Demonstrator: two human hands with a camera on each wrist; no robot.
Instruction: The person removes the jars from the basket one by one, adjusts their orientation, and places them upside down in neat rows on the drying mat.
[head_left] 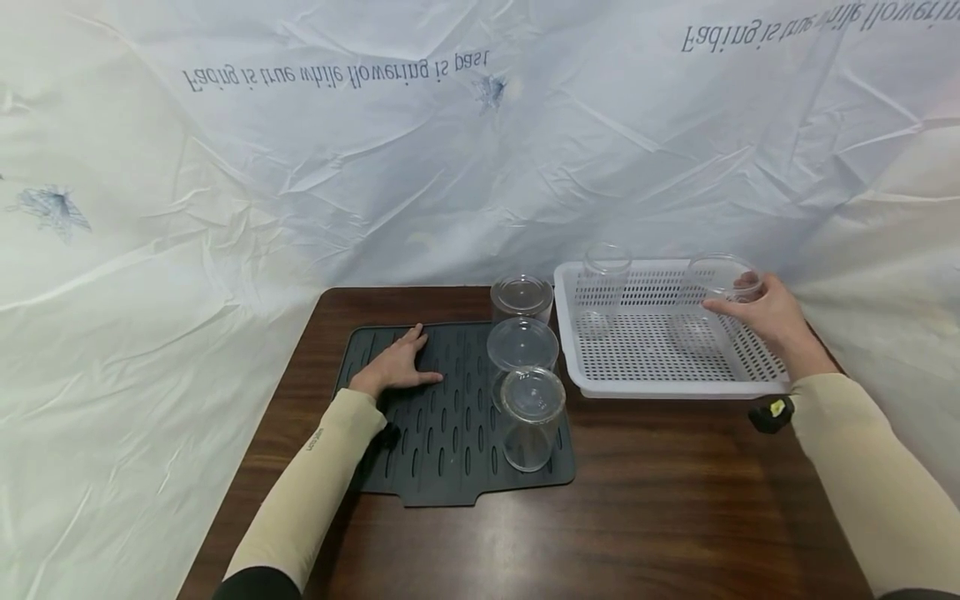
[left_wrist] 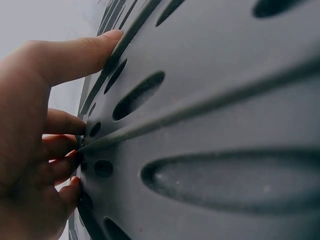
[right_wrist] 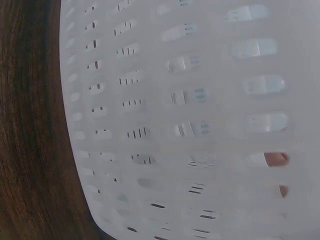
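My left hand (head_left: 397, 365) rests on a black ribbed drying mat (head_left: 442, 433), thumb and fingers spread. In the left wrist view its fingertips touch the mat's slotted surface. At the right, my right hand (head_left: 776, 317) holds a large clear drinking glass (head_left: 693, 312) near its rim, inside a white perforated basket (head_left: 573, 333). The right wrist view shows mostly the basket's wall, with bits of finger (right_wrist: 276, 159) behind its slots. A slimmer clear glass (head_left: 603, 287) stands at the basket's left end.
Along the mat's right side, a front glass (head_left: 531, 433), a middle glass (head_left: 522, 343) and a rear glass (head_left: 522, 296) stand in a row, close to the basket. A brown wooden table (head_left: 637, 492) lies beneath. White printed sheeting (head_left: 420, 183) hangs behind and at both sides.
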